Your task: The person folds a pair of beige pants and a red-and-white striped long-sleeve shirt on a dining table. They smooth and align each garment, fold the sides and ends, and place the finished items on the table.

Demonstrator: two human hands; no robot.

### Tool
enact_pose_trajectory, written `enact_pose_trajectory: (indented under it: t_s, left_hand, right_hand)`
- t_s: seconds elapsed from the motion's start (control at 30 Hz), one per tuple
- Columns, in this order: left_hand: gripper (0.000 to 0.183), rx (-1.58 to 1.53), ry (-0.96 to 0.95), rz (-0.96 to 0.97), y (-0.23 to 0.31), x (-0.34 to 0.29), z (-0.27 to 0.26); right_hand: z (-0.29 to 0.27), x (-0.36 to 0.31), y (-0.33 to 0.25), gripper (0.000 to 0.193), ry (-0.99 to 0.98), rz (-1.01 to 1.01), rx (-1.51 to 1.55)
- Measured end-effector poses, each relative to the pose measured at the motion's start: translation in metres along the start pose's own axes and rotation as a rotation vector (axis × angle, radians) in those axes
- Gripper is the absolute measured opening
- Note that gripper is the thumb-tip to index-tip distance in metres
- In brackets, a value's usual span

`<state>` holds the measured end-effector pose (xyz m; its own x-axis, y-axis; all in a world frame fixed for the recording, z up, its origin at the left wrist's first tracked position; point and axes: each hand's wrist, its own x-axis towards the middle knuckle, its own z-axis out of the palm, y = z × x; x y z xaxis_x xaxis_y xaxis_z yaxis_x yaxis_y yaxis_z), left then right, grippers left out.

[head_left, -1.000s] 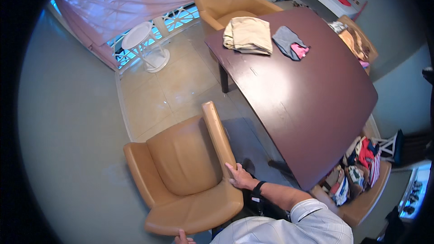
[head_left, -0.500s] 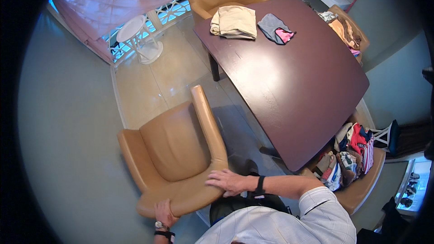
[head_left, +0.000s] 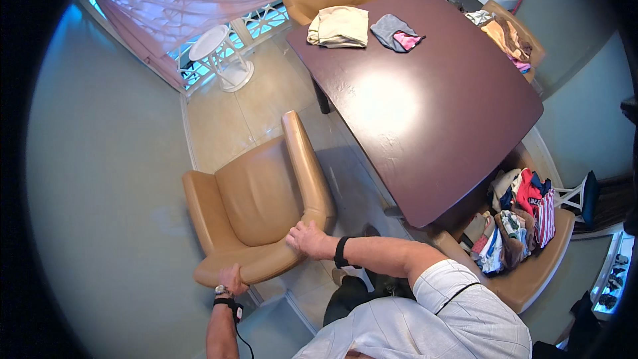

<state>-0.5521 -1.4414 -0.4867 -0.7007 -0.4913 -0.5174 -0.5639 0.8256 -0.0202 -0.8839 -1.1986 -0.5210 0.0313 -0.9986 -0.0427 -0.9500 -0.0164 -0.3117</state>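
Note:
A tan leather armchair point(head_left: 258, 193) stands on the tiled floor in front of me, its backrest toward me. My left hand point(head_left: 230, 280) is closed over the top edge of the backrest, near its left end. Closer to the right corner, where the back meets the armrest, my right hand point(head_left: 309, 239) grips the same edge with bent fingers. Part of each hand's grip is hidden behind the leather. A watch and a dark band sit on my left wrist, and another dark band point(head_left: 341, 251) circles my right wrist.
Right of the chair stands a dark brown table point(head_left: 452, 100) bearing folded beige cloth point(head_left: 339, 26) and a grey-and-pink garment point(head_left: 397, 32). Piled clothes point(head_left: 515, 226) fill a chair at the right; more clothes point(head_left: 506, 38) lie on another. A white side table point(head_left: 210, 43) stands by the curtain.
My view has shifted, and the chair and both hands appear higher in the picture. The right hand's fingers, flatter on the backrest before, now bend around its edge. My foot shows below.

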Motion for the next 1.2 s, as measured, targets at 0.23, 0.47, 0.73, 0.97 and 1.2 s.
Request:
enact_pose_trajectory:
  t_s: [0.23,0.47,0.73,0.97,1.2]
  left_hand:
    - [0.060,-0.051,-0.028,0.036,0.017,-0.003,0.014]
    - [0.046,-0.097,0.002,0.097,0.056,-0.076,0.033]
    - [0.043,-0.068,-0.039,0.168,0.082,-0.137,0.075]
    - [0.055,-0.081,-0.091,0.151,0.110,-0.160,0.091]
    - [0.082,-0.073,-0.033,0.054,0.151,-0.170,0.075]
  right_hand:
    - [-0.019,-0.019,0.007,0.040,-0.093,0.008,0.114]
    - [-0.018,-0.072,-0.020,0.027,-0.120,-0.027,0.115]
    - [-0.007,-0.148,-0.071,0.040,-0.181,0.003,0.067]
    - [-0.031,-0.174,-0.064,0.047,-0.303,0.001,0.143]
    - [-0.039,-0.205,-0.010,0.064,-0.092,-0.009,0.623]
